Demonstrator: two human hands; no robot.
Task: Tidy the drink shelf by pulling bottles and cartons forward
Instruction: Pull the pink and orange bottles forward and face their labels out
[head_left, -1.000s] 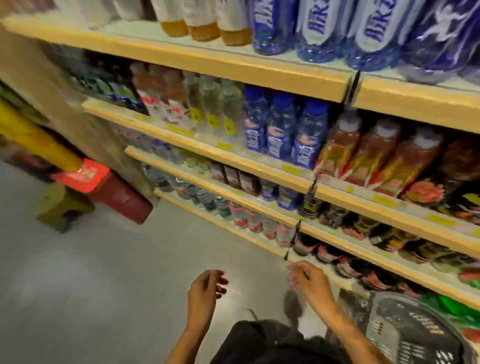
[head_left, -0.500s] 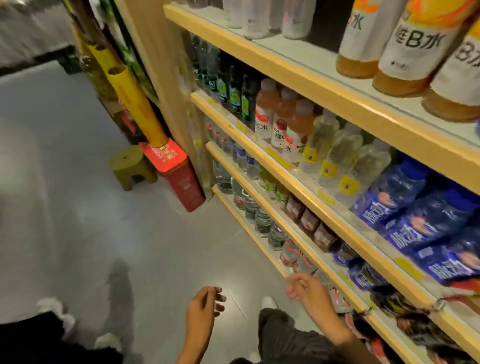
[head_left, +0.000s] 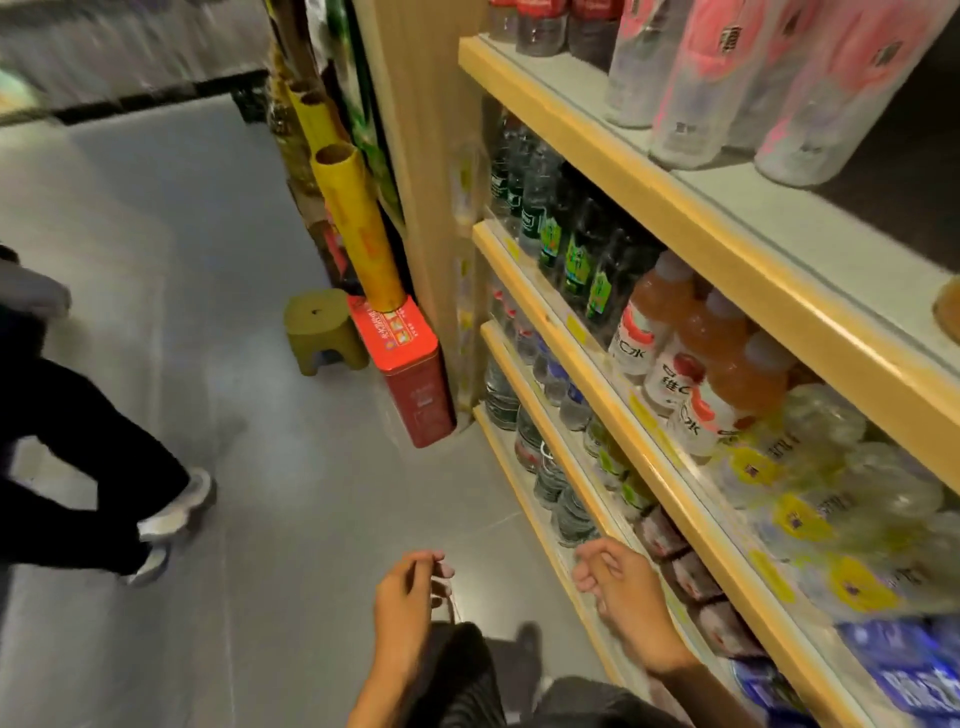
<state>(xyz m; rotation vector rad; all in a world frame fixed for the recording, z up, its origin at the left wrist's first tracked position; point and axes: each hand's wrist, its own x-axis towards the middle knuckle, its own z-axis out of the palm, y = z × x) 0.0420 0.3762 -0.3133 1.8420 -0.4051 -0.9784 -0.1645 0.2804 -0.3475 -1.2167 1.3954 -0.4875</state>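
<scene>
**Tidying the drinks aisle:** At a shop's drink shelves (head_left: 675, 208), our right hand (head_left: 618, 587) hovers just off the edge of a low tier. Its fingers are loosely curled and hold nothing, near a row of small dark-red cartons (head_left: 670, 535). Our left hand (head_left: 410, 587) hangs over the grey floor (head_left: 291, 493) with fingertips drawn to the thumb. Whether they pinch a thin pale strand, we cannot tell.

No bottle or carton is in hand, and all the stock stands on the tiers. We judge the step to be picking the next row and reaching in. To do it well, we would reach behind the rearmost item and slide the whole file to the pale wooden front edge. Labels should face out, with the other hand steadying the neighbours so nothing topples.

The cartons are boxy and flat-faced and should slide as a block. The water bottles (head_left: 550, 483) on the tier below are ribbed clear plastic, likely to rock. Higher up, the orange drink bottles (head_left: 670, 332), dark bottles with green labels (head_left: 576, 260) and clear bottles with yellow labels (head_left: 810, 499) are round and smooth.

A red tin (head_left: 415, 374), an olive plastic stool (head_left: 319, 332) and a yellow tube (head_left: 358, 223) stand at the shelf's end. Another person's legs (head_left: 93, 431) are at left.
</scene>
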